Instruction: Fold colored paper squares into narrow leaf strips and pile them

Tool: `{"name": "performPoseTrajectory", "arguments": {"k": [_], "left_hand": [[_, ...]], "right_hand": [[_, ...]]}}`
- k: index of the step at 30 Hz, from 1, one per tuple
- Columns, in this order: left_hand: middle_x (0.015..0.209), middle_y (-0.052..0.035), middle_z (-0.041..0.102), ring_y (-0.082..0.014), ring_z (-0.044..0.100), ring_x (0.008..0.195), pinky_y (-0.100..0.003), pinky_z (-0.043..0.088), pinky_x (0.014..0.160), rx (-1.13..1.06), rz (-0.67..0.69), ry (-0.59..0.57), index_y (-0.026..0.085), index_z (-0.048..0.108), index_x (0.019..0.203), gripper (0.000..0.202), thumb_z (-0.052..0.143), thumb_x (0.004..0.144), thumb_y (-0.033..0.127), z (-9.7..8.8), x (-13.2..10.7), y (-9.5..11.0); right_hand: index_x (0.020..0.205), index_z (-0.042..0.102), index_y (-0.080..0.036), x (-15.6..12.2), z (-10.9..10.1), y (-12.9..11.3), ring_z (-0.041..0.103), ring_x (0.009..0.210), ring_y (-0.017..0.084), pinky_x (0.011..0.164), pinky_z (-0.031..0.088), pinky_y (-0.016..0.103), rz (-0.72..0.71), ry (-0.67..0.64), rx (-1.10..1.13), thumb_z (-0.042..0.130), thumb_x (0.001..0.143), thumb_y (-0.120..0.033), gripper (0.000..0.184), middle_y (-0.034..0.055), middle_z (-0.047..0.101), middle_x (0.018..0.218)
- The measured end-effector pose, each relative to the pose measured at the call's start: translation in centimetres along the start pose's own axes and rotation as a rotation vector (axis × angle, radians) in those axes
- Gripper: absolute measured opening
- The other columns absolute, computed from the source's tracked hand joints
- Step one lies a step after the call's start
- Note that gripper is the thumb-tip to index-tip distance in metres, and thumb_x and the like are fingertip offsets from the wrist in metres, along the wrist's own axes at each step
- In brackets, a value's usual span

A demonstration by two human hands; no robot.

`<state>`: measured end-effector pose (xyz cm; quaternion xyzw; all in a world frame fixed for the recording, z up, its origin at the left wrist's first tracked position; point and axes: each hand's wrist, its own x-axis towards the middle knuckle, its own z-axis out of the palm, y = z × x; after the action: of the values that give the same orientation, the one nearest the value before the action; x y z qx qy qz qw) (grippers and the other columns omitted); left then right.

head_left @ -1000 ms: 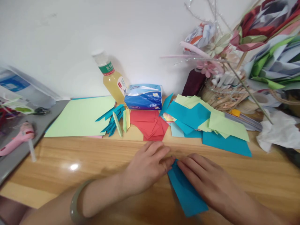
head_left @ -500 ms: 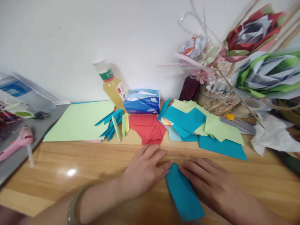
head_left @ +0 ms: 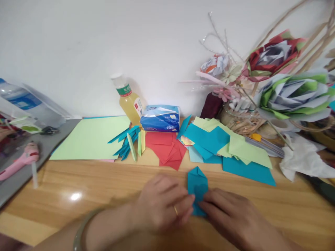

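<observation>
Watching remotely: I've got teal paper (head_left: 196,183), lower centre of frame, apparently mid-fold, top peaked. I'd guess a firm crease is needed next. Left hand (head_left: 164,200) curled, right hand (head_left: 232,212) loosely bent, fingertips at the paper; can't tell if either's pinching. Bottle (head_left: 130,104) left of upper centre holds yellow liquid.

The folded paper (head_left: 198,184) is plain teal-blue.

- Yellow drink bottle (head_left: 131,106) beside a blue tissue pack (head_left: 160,119)
- Pink glue gun (head_left: 19,164) on a grey mat (head_left: 7,190)
- Crumpled white tissue (head_left: 303,157), right
- Clear plastic bottle (head_left: 26,101), left
</observation>
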<state>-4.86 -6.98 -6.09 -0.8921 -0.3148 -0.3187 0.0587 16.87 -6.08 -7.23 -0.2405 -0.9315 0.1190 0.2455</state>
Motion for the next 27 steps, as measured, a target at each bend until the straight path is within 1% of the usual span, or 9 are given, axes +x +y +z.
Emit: {"name": "performPoseTrajectory", "arguments": {"k": [2,4,6,8,10,16,20,25,27], "left_hand": [[0.073,-0.0002,0.065,-0.0118,0.053,0.064,-0.025,0.044,0.059,0.013,0.064,-0.095,0.016,0.065,0.084,0.015,0.052,0.088,0.024,-0.1,-0.5,1.2],[0.076,-0.0012,0.065,-0.0121,0.054,0.065,-0.025,0.044,0.060,0.060,0.052,-0.166,0.016,0.064,0.082,0.014,0.052,0.088,0.022,0.1,-1.2,2.1],[0.086,-0.0027,0.066,-0.0138,0.055,0.071,-0.027,0.045,0.064,0.105,0.063,-0.190,0.016,0.064,0.083,0.012,0.053,0.086,0.019,0.4,-1.8,2.5],[0.097,-0.0043,0.065,-0.0161,0.055,0.079,-0.029,0.045,0.069,0.133,0.067,-0.182,0.015,0.065,0.084,0.014,0.051,0.085,0.016,0.6,-2.2,2.7],[0.100,-0.0056,0.065,-0.0178,0.054,0.083,-0.029,0.045,0.072,0.149,0.061,-0.183,0.014,0.066,0.083,0.019,0.047,0.085,0.014,0.5,-2.3,2.9],[0.096,-0.0063,0.064,-0.0189,0.053,0.084,-0.030,0.044,0.071,0.188,0.090,-0.232,0.015,0.067,0.082,0.023,0.044,0.087,0.015,0.5,-2.5,3.4],[0.098,-0.0066,0.063,-0.0205,0.052,0.088,-0.031,0.042,0.077,0.211,0.079,-0.168,0.014,0.068,0.083,0.020,0.048,0.084,0.013,1.1,-3.0,3.7],[0.097,-0.0076,0.063,-0.0203,0.053,0.089,-0.031,0.041,0.081,0.230,0.075,-0.184,0.012,0.067,0.086,0.017,0.051,0.083,0.015,1.4,-3.2,3.9],[0.095,-0.0082,0.063,-0.0202,0.054,0.088,-0.031,0.042,0.080,0.225,0.065,-0.157,0.010,0.067,0.086,0.017,0.051,0.083,0.014,1.4,-3.2,3.9]], "right_hand": [[0.091,0.059,-0.019,-0.2,0.5,0.3,0.058,0.070,0.014,0.059,0.047,0.023,0.101,0.011,0.064,0.039,0.089,-0.010,0.022,0.0032,0.059,0.081],[0.091,0.059,-0.020,-0.3,0.4,0.5,0.059,0.075,0.013,0.063,0.048,0.022,0.188,-0.026,0.179,0.043,0.087,-0.010,0.019,0.0030,0.059,0.085],[0.089,0.058,-0.021,-0.3,0.0,0.7,0.058,0.077,0.012,0.066,0.048,0.023,0.222,-0.083,0.266,0.047,0.087,-0.011,0.015,0.0027,0.058,0.088],[0.084,0.057,-0.021,-0.2,-0.4,0.8,0.058,0.077,0.012,0.066,0.048,0.023,0.228,-0.129,0.303,0.048,0.087,-0.013,0.012,0.0022,0.057,0.087],[0.082,0.057,-0.020,-0.1,-0.7,0.8,0.058,0.076,0.012,0.065,0.048,0.022,0.219,-0.152,0.320,0.048,0.088,-0.014,0.013,0.0021,0.057,0.086],[0.082,0.059,-0.021,0.3,-0.8,0.7,0.059,0.076,0.012,0.065,0.048,0.021,0.272,-0.152,0.338,0.047,0.088,-0.011,0.016,0.0016,0.057,0.085],[0.085,0.059,-0.020,0.4,-0.5,0.6,0.059,0.077,0.012,0.066,0.048,0.022,0.297,-0.111,0.311,0.049,0.087,-0.012,0.013,0.0030,0.057,0.087],[0.080,0.058,-0.020,0.7,-0.3,0.4,0.058,0.072,0.012,0.062,0.047,0.023,0.331,-0.104,0.279,0.046,0.087,-0.011,0.016,0.0022,0.056,0.082],[0.077,0.058,-0.020,0.9,-0.3,0.3,0.058,0.071,0.012,0.061,0.047,0.023,0.335,-0.111,0.259,0.047,0.086,-0.012,0.016,0.0022,0.056,0.081]]}}
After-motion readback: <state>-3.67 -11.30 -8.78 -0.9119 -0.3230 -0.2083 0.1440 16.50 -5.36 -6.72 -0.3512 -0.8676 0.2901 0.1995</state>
